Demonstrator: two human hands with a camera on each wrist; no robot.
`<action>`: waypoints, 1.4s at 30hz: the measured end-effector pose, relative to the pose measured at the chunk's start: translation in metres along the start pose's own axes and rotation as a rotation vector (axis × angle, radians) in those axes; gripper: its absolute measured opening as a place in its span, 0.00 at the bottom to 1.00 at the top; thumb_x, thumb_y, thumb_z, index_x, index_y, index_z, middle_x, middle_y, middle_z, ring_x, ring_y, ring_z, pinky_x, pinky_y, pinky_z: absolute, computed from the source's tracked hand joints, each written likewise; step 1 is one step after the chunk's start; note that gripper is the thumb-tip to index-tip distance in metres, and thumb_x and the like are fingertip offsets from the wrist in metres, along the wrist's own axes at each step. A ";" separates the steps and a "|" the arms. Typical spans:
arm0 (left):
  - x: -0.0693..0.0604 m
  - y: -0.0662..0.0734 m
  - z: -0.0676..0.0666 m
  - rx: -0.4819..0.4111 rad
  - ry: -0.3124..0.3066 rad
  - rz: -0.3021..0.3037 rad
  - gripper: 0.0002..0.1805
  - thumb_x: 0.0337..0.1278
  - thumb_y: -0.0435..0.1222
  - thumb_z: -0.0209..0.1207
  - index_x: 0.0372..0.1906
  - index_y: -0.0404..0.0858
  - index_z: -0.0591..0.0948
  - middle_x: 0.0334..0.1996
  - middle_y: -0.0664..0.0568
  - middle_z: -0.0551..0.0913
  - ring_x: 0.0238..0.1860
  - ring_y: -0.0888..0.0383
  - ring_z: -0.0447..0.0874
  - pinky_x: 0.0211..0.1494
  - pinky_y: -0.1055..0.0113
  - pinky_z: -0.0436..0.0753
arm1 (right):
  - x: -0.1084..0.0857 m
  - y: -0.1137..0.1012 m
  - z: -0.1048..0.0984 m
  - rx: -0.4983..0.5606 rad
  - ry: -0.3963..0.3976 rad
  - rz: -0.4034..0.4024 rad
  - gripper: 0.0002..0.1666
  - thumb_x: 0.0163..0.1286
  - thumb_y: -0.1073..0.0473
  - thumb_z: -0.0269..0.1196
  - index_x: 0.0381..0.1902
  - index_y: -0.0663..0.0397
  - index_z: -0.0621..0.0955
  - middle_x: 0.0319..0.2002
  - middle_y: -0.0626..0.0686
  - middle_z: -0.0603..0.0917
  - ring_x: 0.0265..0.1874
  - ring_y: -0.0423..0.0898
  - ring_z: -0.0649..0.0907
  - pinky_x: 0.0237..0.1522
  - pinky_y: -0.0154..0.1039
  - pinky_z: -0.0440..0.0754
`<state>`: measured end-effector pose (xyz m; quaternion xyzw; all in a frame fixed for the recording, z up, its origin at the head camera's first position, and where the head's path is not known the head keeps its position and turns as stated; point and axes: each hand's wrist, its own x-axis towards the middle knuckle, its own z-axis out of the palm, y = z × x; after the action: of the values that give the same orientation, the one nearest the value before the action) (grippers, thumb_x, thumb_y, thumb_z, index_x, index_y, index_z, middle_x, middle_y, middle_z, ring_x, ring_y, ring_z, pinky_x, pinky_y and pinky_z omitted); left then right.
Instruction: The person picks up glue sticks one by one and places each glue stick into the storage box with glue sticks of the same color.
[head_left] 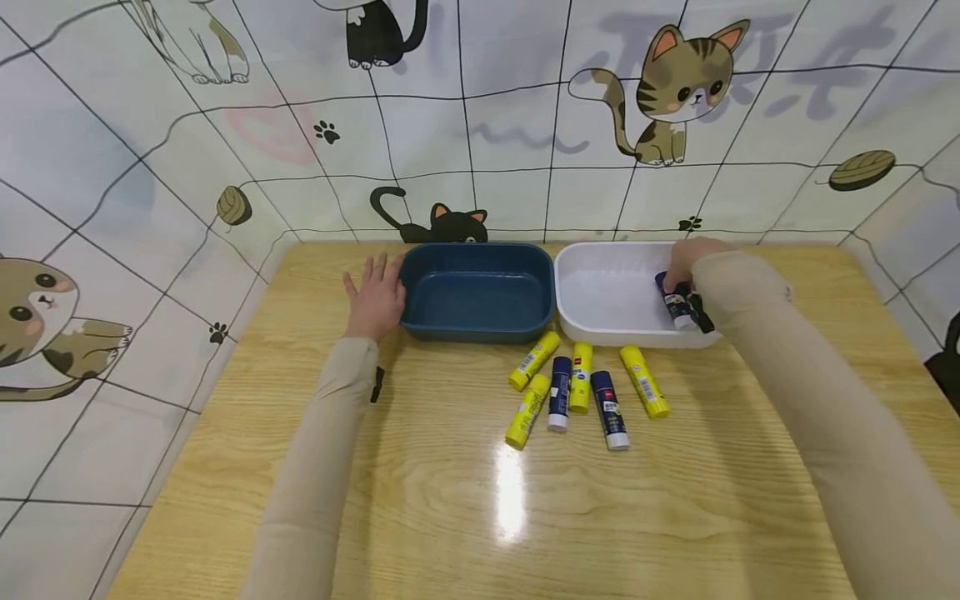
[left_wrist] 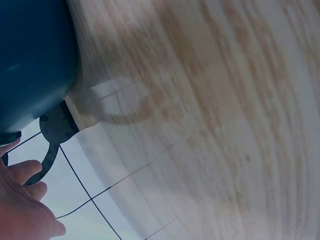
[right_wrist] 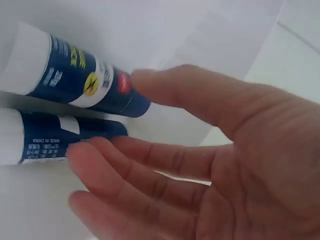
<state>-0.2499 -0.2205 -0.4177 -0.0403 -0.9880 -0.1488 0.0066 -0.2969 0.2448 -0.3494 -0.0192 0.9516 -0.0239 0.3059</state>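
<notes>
My right hand (head_left: 692, 257) is inside the white tray (head_left: 611, 296), over a navy glue stick (head_left: 675, 302) with a white cap. Two navy glue sticks lie side by side in the right wrist view, an upper one (right_wrist: 65, 72) and a lower one (right_wrist: 47, 135). The thumb tip is at the upper stick's end; the loosely bent fingers lie by the lower one, and neither stick is gripped. With fingers spread, my left hand (head_left: 377, 302) rests against the left side of the dark blue tray (head_left: 480, 337). Its fingers (left_wrist: 25, 171) are partly cut off in the left wrist view.
On the wooden table (head_left: 450, 500), in front of the trays, lie several yellow glue sticks (head_left: 529, 410) and two navy ones, a left one (head_left: 559, 392) and a right one (head_left: 610, 408). A cat-patterned cloth (head_left: 510, 142) surrounds the table's back and sides.
</notes>
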 end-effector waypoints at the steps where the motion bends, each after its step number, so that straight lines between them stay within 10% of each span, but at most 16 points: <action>1: 0.000 0.000 0.000 -0.001 -0.002 -0.001 0.28 0.74 0.39 0.36 0.76 0.45 0.54 0.76 0.41 0.48 0.75 0.44 0.37 0.67 0.37 0.28 | -0.004 -0.002 0.000 0.001 0.023 0.007 0.19 0.60 0.55 0.63 0.34 0.70 0.78 0.23 0.56 0.79 0.24 0.48 0.76 0.29 0.38 0.72; 10: -0.004 -0.002 -0.002 -0.008 -0.002 -0.005 0.29 0.73 0.39 0.36 0.76 0.44 0.55 0.75 0.40 0.50 0.75 0.43 0.37 0.67 0.36 0.29 | -0.030 -0.014 0.002 -0.054 0.149 -0.034 0.16 0.59 0.53 0.61 0.20 0.59 0.73 0.12 0.48 0.73 0.15 0.44 0.73 0.26 0.39 0.69; 18: -0.005 0.000 -0.002 -0.001 0.011 0.005 0.28 0.73 0.38 0.36 0.76 0.43 0.55 0.75 0.39 0.51 0.75 0.43 0.38 0.67 0.35 0.30 | -0.054 -0.023 0.003 -0.091 0.243 -0.105 0.15 0.58 0.54 0.62 0.28 0.64 0.75 0.29 0.61 0.78 0.31 0.58 0.75 0.38 0.58 0.74; 42: -0.005 0.003 -0.005 -0.003 0.000 0.002 0.28 0.74 0.38 0.35 0.76 0.43 0.55 0.74 0.38 0.52 0.75 0.42 0.39 0.67 0.36 0.29 | -0.097 -0.046 0.017 -0.080 0.258 -0.237 0.23 0.59 0.54 0.68 0.42 0.67 0.77 0.29 0.54 0.80 0.29 0.52 0.76 0.29 0.46 0.75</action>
<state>-0.2445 -0.2193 -0.4125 -0.0415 -0.9877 -0.1504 0.0066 -0.2072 0.2035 -0.3046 -0.1399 0.9742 -0.0241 0.1755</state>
